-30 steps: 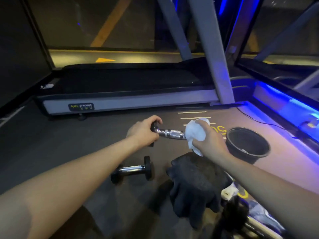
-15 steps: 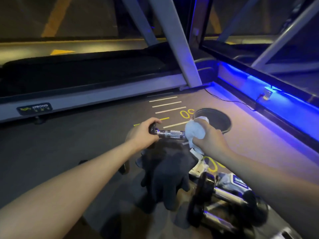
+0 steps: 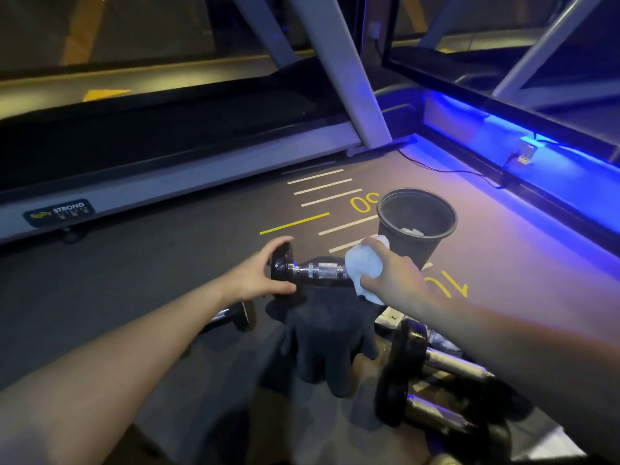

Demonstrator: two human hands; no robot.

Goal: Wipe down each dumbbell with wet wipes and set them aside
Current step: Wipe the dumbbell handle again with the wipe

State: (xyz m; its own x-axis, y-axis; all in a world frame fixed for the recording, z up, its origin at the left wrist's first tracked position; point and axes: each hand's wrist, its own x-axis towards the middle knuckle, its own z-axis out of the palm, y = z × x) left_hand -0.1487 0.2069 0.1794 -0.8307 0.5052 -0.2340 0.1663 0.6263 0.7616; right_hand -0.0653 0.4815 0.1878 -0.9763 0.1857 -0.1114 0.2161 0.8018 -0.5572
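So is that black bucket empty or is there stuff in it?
Not empty. The upright black bucket has white crumpled pieces at its bottom.

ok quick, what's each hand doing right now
Left hand: grips the dumbbell by its left end plate.
Right hand: holds a wipe wrapped round the dumbbell's other end.

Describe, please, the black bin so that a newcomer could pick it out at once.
Start at the treadmill and follow the floor markings rightward. The black bin stands upright just past the right hand holding the wet wipe. It alone is an open round container, white wipes inside.
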